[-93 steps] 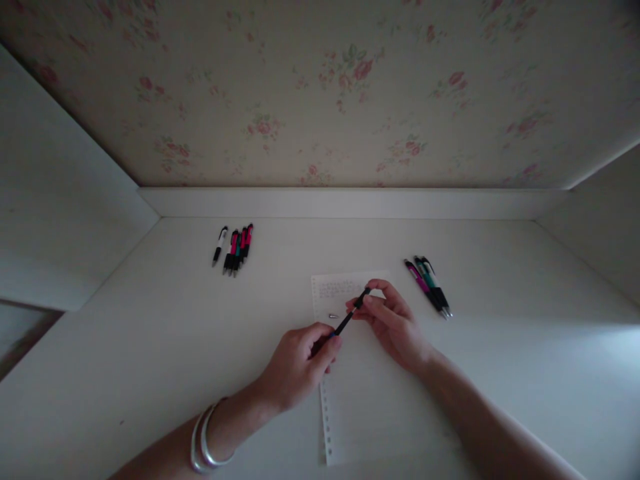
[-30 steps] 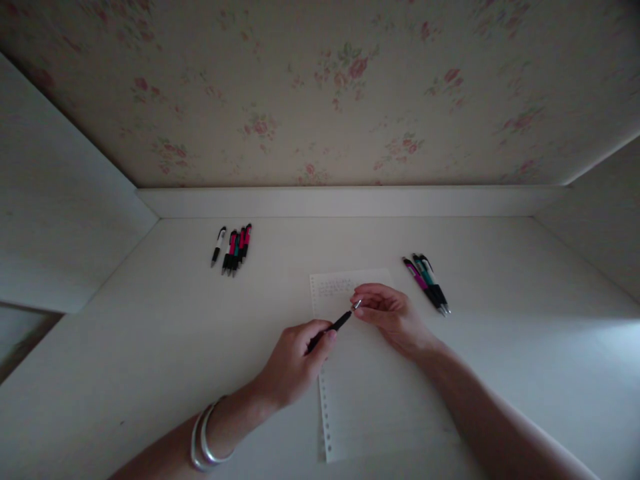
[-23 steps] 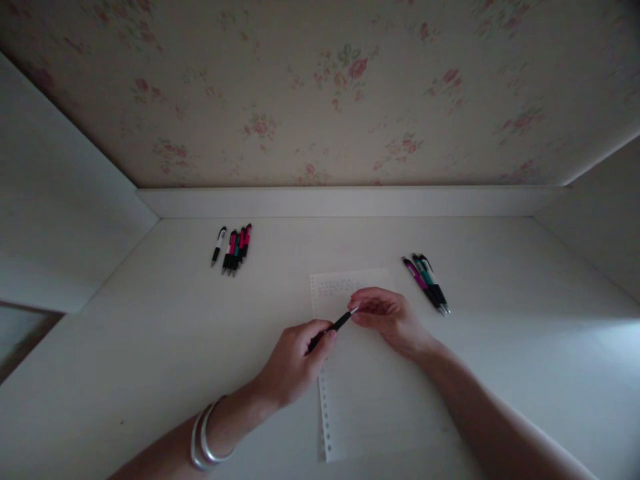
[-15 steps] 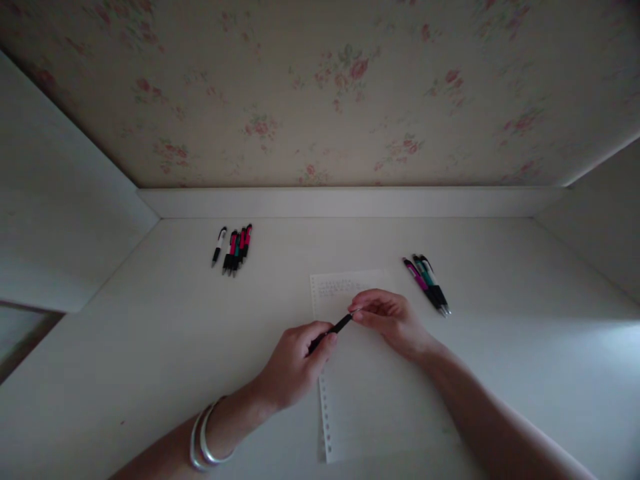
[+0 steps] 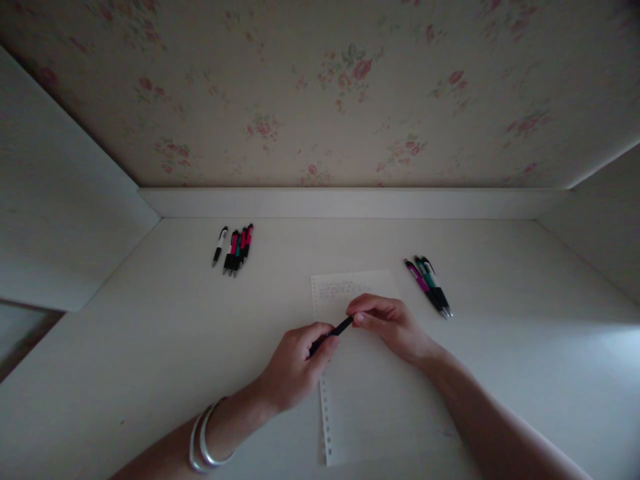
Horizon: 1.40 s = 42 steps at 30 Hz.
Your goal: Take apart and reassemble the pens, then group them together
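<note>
the left hand (image 5: 295, 367) grips the black pen (image 5: 343, 325), slanting away rightward to the right hand (image 5: 393, 330), which pinches its tip end.

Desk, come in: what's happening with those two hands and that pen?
Left hand gripping black pen. Right hand pinching its far end; tip hidden. Paper beneath; left-side pens and right-side pens apart from both hands.

1. Dim overall, with muted colours and a grey cast over the white tabletop (image 5: 150, 347).
2. Cool, pale light comes from the right, leaving a bright patch at the tabletop's right edge.
3. The floral wallpaper (image 5: 280, 80) is shaded, darkest toward the top corners.
4. Wide-angle stretching shows toward the edges.
5. Slight softness leaves the handwriting (image 5: 343, 289) unreadable and the black pen (image 5: 343, 326) short on detail.
</note>
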Each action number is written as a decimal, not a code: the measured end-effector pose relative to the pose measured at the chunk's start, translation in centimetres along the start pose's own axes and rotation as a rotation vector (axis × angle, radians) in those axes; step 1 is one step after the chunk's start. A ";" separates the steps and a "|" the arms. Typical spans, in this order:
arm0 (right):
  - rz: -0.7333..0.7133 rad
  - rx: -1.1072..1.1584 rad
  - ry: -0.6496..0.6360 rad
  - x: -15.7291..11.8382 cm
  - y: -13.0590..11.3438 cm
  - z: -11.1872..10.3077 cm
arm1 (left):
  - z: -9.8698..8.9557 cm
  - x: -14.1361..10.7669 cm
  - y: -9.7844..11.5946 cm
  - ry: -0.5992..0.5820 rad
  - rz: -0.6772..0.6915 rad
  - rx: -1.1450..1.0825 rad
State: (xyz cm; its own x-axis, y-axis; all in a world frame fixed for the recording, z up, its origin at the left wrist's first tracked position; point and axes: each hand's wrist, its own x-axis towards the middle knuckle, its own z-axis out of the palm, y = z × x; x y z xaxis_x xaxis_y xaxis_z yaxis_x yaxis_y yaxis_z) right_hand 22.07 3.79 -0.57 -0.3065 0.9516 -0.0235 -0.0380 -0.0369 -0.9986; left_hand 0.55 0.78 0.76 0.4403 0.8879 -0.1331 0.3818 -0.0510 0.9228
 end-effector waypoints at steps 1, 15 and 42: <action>0.009 -0.022 0.013 0.0 0.0 0.0 | 0.0 0.0 -0.1 -0.004 0.003 0.005; -0.015 -0.087 0.008 -0.1 -0.4 0.1 | 0.0 0.0 0.0 -0.022 0.022 0.027; -0.004 -0.035 -0.025 -0.1 -0.1 -0.1 | 0.0 0.0 -0.1 -0.017 0.020 0.014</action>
State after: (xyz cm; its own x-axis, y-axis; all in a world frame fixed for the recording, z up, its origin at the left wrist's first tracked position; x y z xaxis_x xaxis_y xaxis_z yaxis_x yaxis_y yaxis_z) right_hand 22.24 3.70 -0.48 -0.3297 0.9439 -0.0188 -0.0064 -0.0222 -0.9997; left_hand 0.55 0.76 0.70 0.4622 0.8785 -0.1209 0.3841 -0.0754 0.9202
